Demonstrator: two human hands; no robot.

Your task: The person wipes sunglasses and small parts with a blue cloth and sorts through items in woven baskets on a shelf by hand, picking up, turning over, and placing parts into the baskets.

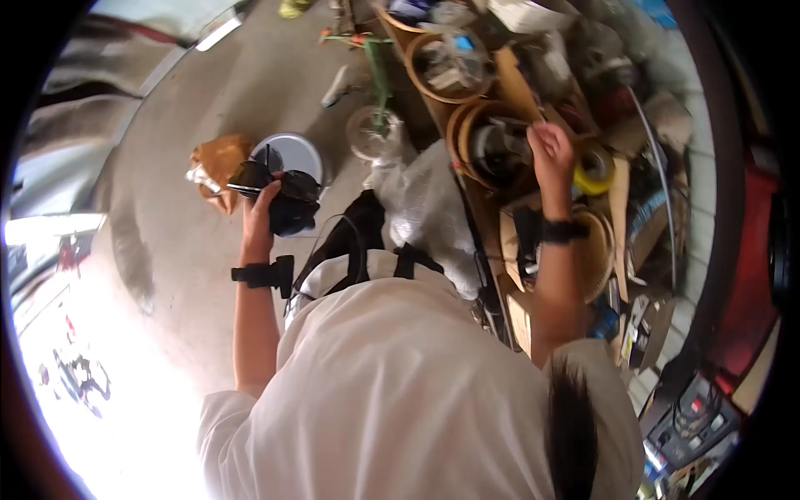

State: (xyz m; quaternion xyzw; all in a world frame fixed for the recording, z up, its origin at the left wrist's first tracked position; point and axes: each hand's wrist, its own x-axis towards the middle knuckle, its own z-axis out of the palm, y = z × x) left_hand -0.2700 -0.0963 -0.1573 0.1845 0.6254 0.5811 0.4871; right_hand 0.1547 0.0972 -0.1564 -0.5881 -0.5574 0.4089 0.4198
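Note:
My left hand [263, 207] is closed around a bundle of glossy black pieces [293, 200] whose exact kind I cannot make out. It is held above the floor, in front of a pale round bucket [292, 152]. On the other side, my right hand [552, 148] is raised at the edge of a round tan bin [463, 133] on the shelf. Its fingers are curled together, and whatever they may hold is too unclear to name. Dark and clear-wrapped items [500, 154] lie inside that bin, beside the fingertips.
A brown bag [221, 167] stands left of the bucket. Another round bin [450, 67] with mixed items is farther along the shelf. Yellow tape [595, 170] lies right of my right hand. Clear plastic wrap [425, 208] hangs along the shelf's edge, above the concrete floor [179, 250].

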